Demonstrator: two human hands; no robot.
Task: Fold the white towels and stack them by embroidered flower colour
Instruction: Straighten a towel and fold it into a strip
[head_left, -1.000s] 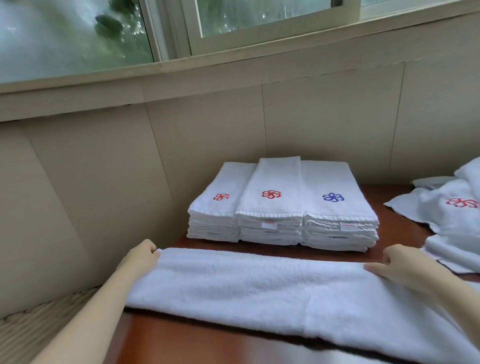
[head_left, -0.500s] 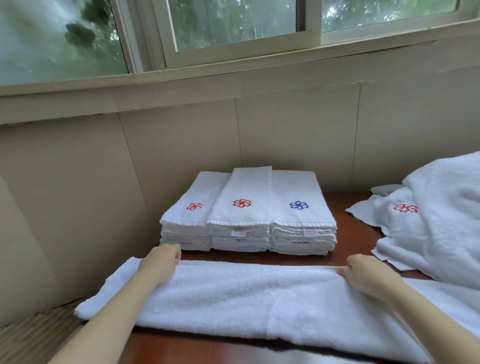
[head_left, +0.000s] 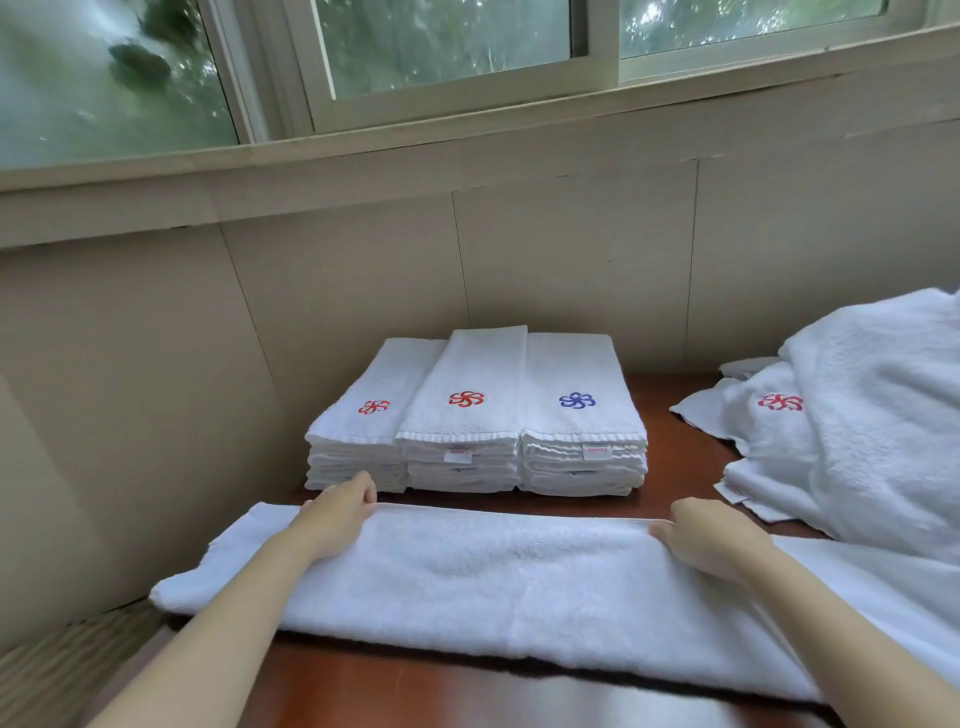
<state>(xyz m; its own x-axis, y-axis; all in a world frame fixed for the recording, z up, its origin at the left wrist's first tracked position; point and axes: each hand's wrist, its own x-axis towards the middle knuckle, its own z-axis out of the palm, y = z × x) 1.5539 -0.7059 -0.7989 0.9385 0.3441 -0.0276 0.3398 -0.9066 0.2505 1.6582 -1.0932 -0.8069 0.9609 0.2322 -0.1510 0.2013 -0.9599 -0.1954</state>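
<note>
A long white towel lies folded lengthwise across the brown table, its left end hanging past the table's edge. My left hand grips its far edge left of the middle; my right hand grips the same edge further right. Behind it stand three stacks of folded towels: two with a red flower on top and one with a blue flower.
A heap of unfolded white towels, one showing a red flower, lies at the right of the table. A beige panelled wall and a window close off the back. A striped seat or mat shows at the lower left.
Both hands slid inward along the towel's far edge while the view shifted, bringing the unfolded heap on the right into sight. The towel's left end now hangs beyond my left hand.
</note>
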